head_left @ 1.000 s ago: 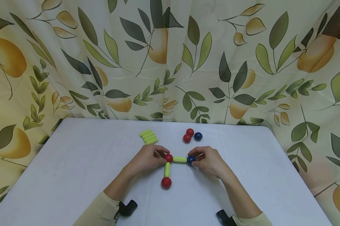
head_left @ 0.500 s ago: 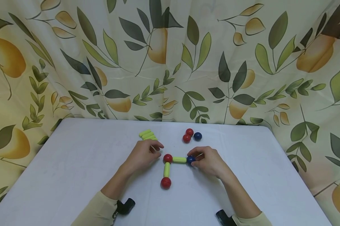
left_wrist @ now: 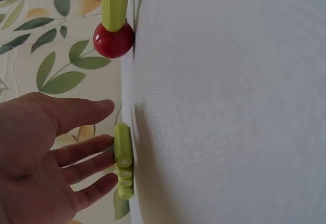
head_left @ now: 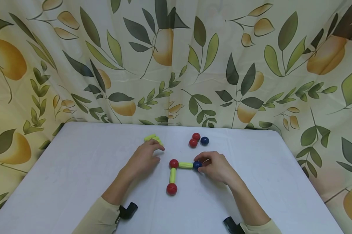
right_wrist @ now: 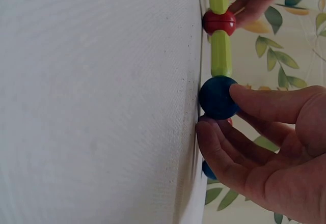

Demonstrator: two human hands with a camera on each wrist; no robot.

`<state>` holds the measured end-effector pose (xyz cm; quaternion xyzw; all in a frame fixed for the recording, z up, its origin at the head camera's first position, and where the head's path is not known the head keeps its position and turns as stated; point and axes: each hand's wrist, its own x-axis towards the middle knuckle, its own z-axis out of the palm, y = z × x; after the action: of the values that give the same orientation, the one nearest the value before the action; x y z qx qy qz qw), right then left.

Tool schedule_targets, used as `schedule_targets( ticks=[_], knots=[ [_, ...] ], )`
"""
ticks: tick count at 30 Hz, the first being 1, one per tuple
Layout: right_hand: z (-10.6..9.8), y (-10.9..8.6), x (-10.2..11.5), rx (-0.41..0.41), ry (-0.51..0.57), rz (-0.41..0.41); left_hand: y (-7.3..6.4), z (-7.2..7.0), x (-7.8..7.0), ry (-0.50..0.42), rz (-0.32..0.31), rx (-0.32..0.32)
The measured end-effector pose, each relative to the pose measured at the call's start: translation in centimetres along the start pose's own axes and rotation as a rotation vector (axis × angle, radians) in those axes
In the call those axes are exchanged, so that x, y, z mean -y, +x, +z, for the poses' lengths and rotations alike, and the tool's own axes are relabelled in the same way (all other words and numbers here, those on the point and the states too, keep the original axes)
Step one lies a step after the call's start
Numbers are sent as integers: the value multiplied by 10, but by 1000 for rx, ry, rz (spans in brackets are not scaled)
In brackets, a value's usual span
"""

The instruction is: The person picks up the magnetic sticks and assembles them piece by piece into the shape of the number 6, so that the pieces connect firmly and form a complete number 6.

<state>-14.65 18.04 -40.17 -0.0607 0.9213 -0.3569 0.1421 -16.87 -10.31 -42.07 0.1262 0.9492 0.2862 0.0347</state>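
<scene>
On the white table lies an L-shaped piece: a red ball (head_left: 174, 163) at the corner, a yellow-green rod (head_left: 185, 165) running right to a blue ball (head_left: 197, 165), and a second rod (head_left: 172, 175) running toward me to another red ball (head_left: 171, 188). My right hand (head_left: 217, 165) pinches the blue ball between thumb and fingers, seen closely in the right wrist view. Fingers spread and holding nothing, my left hand (head_left: 144, 159) reaches over the near side of the loose yellow-green rods (head_left: 150, 137), partly hiding them. In the left wrist view, its fingertips are right by these rods (left_wrist: 123, 145).
Toward the back of the table (head_left: 91, 156), two loose red balls (head_left: 193, 143) and a loose blue ball (head_left: 204, 140) sit grouped right of the rods. Behind the table's far edge hangs a leaf-and-fruit patterned curtain (head_left: 176, 81).
My left hand has let go of the corner red ball and moved left and back to the loose rods, its fingers spreading. My right hand has stayed at the blue ball.
</scene>
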Motion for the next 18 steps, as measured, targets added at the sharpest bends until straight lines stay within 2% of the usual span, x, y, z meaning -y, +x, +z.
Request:
schedule_targets(
  ticks=[6, 14, 18],
  knots=[
    [1, 0, 0, -2, 0, -3, -1, 0, -2, 3, -11, -5],
    [0, 0, -1, -4, 0, -11, 1, -1, -2, -52, -35, -28],
    [0, 0, -1, -4, -4, -11, 2, -2, -1, -70, -54, -14]
  ],
)
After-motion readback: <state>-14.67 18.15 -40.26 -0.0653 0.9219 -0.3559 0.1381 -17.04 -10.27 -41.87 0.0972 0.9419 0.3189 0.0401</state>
